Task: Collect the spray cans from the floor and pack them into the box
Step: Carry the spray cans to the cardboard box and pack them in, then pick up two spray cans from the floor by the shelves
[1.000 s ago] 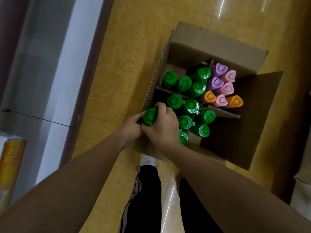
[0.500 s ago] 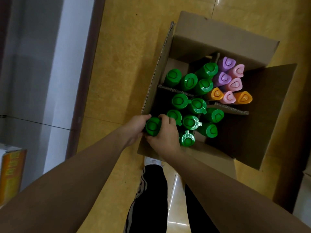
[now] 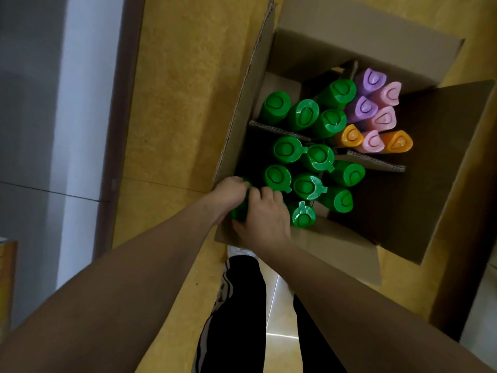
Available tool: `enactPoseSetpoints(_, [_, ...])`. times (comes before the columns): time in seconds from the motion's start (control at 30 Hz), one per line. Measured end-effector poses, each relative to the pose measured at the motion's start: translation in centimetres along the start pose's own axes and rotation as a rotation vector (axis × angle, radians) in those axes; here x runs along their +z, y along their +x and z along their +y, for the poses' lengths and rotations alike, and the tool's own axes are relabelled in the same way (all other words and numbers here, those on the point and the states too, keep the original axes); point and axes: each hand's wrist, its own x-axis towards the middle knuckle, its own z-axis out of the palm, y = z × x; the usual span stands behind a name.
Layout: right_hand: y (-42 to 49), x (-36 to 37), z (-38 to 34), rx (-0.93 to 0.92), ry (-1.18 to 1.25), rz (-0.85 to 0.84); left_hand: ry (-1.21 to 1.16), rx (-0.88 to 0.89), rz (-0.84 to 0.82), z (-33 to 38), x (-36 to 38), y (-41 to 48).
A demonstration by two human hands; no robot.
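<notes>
An open cardboard box [image 3: 357, 47] stands on the yellow floor, holding several upright spray cans: green caps [image 3: 287, 149] at left and middle, purple [image 3: 364, 109], pink [image 3: 383, 119] and orange [image 3: 349, 135] caps at the right. My left hand [image 3: 228, 193] and my right hand [image 3: 265, 214] both grip one green can [image 3: 239, 211] at the box's near-left corner, fingers curled over its top. Most of that can is hidden by the hands.
A cardboard divider [image 3: 373, 161] crosses the box. The right flap [image 3: 430, 168] lies open. A grey wall with a dark skirting [image 3: 118, 103] runs along the left. An orange carton [image 3: 6, 286] sits at the far left edge. My black trouser legs [image 3: 236, 305] are below.
The green can in both hands has gone lower into the box's near-left corner, and my fingers now cover its cap. The view has shifted closer to the box.
</notes>
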Motion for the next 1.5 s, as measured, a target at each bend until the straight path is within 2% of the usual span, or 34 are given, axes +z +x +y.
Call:
enactPoseSetpoints(0.23, [0.8,1.3,1.2,0.007,-0.037,0.072,0.271,0.184,0.221,-0.5,0.8,-0.6])
enactPoseSetpoints(0.33, [1.8,1.0,0.3,-0.006,-0.081,0.047,0.171,0.188,0.224,-0.6,0.6,-1.0])
enactPoseSetpoints(0.43, [2.4,0.5,-0.1,-0.001,-0.096,-0.002,0.017,0.124,0.126,-0.5,-0.1,-0.5])
enactPoseSetpoints(0.63, [2.3,0.0,0.5,0.022,-0.076,-0.064,-0.086,0.035,0.066,-0.6,-0.2,-0.2])
enactPoseSetpoints(0.7, [1.8,0.0,0.8,0.037,0.008,-0.091,-0.107,0.078,0.098,-0.8,0.2,-0.5])
enactPoseSetpoints(0.8, [0.3,0.2,1.6,0.037,0.171,-0.030,-0.112,0.257,0.264,-1.4,1.0,-1.3])
enactPoseSetpoints(0.93, [-2.2,1.2,3.3,0.163,0.332,0.175,0.099,0.356,0.275,-2.2,1.2,-2.3])
enactPoseSetpoints(1.03, [-3.3,1.6,4.2,0.248,0.397,0.234,0.441,0.437,0.168,-2.8,0.9,-2.6])
enactPoseSetpoints(1.1, [-3.8,1.8,4.7,0.268,0.419,0.246,0.564,0.442,0.129,-3.0,0.9,-2.7])
enactPoseSetpoints(1.2, [-4.4,2.3,5.4,0.276,0.421,0.252,0.610,0.430,0.176,-3.2,1.6,-3.0])
enactPoseSetpoints(1.33, [-4.9,2.0,5.7,0.294,0.382,0.173,0.623,0.480,0.254,-3.2,2.4,-3.6])
enactPoseSetpoints(1.5, [-4.7,-0.8,5.5,0.316,0.323,0.123,0.647,0.497,0.290,-2.1,2.7,-5.2])
